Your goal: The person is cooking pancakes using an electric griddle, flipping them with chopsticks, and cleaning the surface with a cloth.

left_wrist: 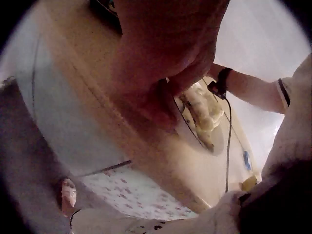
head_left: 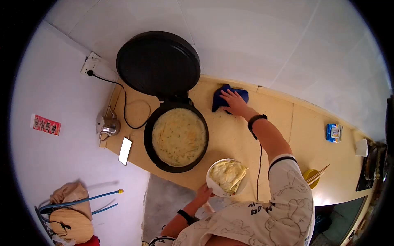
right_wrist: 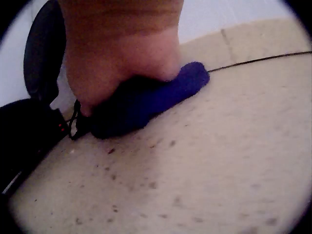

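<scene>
My right hand (head_left: 234,102) rests on a dark blue cloth (head_left: 243,93) on the counter near the wall, its fingers spread over it. In the right wrist view the cloth (right_wrist: 161,100) is bunched beneath that hand, with dark crumbs around it. My left hand (head_left: 202,195) grips the rim of a white plate (head_left: 242,187) at the counter's front edge. Folded pale flatbreads (head_left: 225,173) lie on the plate. To the left stands an electric griddle (head_left: 148,149) with its lid (head_left: 158,61) raised. A round, pale flatbread flecked with green (head_left: 179,137) fills its pan.
Left of the griddle are a metal pot (head_left: 108,125), a white phone (head_left: 125,151) and a black cord running to a wall socket (head_left: 91,63). On the right are a yellow bowl (head_left: 310,177) with chopsticks (head_left: 319,174) and a blue wipes pack (head_left: 334,133).
</scene>
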`<state>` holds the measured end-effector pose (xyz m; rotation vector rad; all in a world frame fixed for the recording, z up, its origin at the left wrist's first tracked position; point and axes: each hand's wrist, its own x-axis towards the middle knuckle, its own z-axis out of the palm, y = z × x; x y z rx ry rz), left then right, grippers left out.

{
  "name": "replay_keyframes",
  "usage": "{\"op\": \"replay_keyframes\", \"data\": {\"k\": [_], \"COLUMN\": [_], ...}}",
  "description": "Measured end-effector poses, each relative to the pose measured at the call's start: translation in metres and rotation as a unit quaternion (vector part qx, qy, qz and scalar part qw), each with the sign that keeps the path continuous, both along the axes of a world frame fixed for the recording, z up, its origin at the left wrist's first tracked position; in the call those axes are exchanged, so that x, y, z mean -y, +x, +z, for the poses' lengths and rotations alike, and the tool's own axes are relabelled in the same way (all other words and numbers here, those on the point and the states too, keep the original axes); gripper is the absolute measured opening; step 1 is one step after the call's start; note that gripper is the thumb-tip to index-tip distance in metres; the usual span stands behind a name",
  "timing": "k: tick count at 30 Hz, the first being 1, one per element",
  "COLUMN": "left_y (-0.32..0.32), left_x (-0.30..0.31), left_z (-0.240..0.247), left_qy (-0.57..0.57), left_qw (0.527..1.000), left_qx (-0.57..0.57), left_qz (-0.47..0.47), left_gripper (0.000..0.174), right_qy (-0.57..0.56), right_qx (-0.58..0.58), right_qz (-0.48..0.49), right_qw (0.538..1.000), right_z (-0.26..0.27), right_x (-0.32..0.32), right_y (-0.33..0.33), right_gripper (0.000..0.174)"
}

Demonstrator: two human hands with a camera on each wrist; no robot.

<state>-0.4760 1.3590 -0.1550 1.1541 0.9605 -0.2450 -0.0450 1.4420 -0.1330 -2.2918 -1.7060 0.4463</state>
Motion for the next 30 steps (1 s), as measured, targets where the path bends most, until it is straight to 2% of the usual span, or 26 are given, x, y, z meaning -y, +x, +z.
{"op": "replay_keyframes", "data": {"k": [2, 3, 5, 7, 9, 11, 14, 15, 16, 17, 19, 21, 24, 26, 27, 30], "left_y": [-0.018, -0.026, -0.039, -0.052, -0.063, -0.072, -0.083, -0.084, -0.086, -0.087, -0.087, -0.093, -0.106, -0.116, -0.120, -0.136], "left_x": [-0.004, -0.011, -0.022, -0.027, -0.029, -0.031, -0.028, -0.026, -0.024, -0.022, -0.020, -0.017, -0.016, -0.019, -0.019, -0.027], "left_z": [0.016, 0.030, 0.054, 0.073, 0.086, 0.087, 0.083, 0.084, 0.086, 0.088, 0.092, 0.092, 0.093, 0.096, 0.099, 0.115], "left_qy": [-0.008, -0.003, 0.004, 0.019, 0.037, 0.058, 0.037, 0.041, 0.044, 0.041, 0.036, 0.022, 0.016, 0.021, 0.027, 0.031], "left_qw": [1.000, 1.000, 1.000, 0.999, 0.999, 0.998, 0.998, 0.998, 0.998, 0.998, 0.997, 0.995, 0.992, 0.990, 0.986, 0.981], "left_qx": [-0.002, -0.002, -0.003, -0.019, -0.021, -0.018, -0.019, -0.006, 0.005, 0.000, 0.002, 0.006, 0.012, 0.012, 0.015, 0.026], "left_qz": [0.027, 0.030, 0.030, 0.028, 0.026, 0.025, 0.050, 0.047, 0.044, 0.043, 0.074, 0.093, 0.128, 0.138, 0.163, 0.192], "left_gripper": [0.028, 0.027, 0.026, 0.029, 0.027, 0.026, 0.024, 0.024, 0.024, 0.024, 0.024, 0.024, 0.022, 0.021, 0.021, 0.020], "right_qy": [0.039, 0.037, 0.039, 0.006, -0.074, -0.021, 0.033, -0.040, -0.018, -0.051, 0.005, -0.016, -0.015, -0.020, -0.008, 0.026], "right_qx": [0.029, 0.025, 0.035, 0.070, 0.050, 0.002, -0.023, -0.028, -0.008, -0.018, 0.047, 0.063, 0.073, 0.108, 0.096, 0.086], "right_qz": [0.067, 0.064, 0.191, 0.257, 0.353, 0.442, 0.384, 0.291, 0.189, 0.092, -0.068, -0.133, -0.120, -0.008, 0.021, 0.018], "right_qw": [0.997, 0.997, 0.980, 0.964, 0.931, 0.897, 0.922, 0.955, 0.982, 0.994, 0.997, 0.989, 0.990, 0.994, 0.995, 0.996], "right_z": [-0.008, -0.008, -0.007, -0.002, 0.023, 0.006, -0.014, 0.010, -0.009, 0.020, 0.011, 0.005, 0.003, 0.001, 0.001, 0.003], "right_x": [-0.010, -0.007, 0.011, 0.047, 0.080, 0.127, 0.152, 0.137, 0.128, 0.107, 0.080, 0.043, 0.020, 0.022, 0.030, 0.069], "right_y": [-0.015, -0.024, -0.050, -0.078, -0.112, -0.139, -0.133, -0.124, -0.105, -0.086, -0.056, -0.043, -0.066, -0.093, -0.110, -0.160], "right_gripper": [0.058, 0.058, 0.056, 0.056, 0.050, 0.049, 0.048, 0.046, 0.045, 0.050, 0.061, 0.063, 0.060, 0.058, 0.056, 0.058]}}
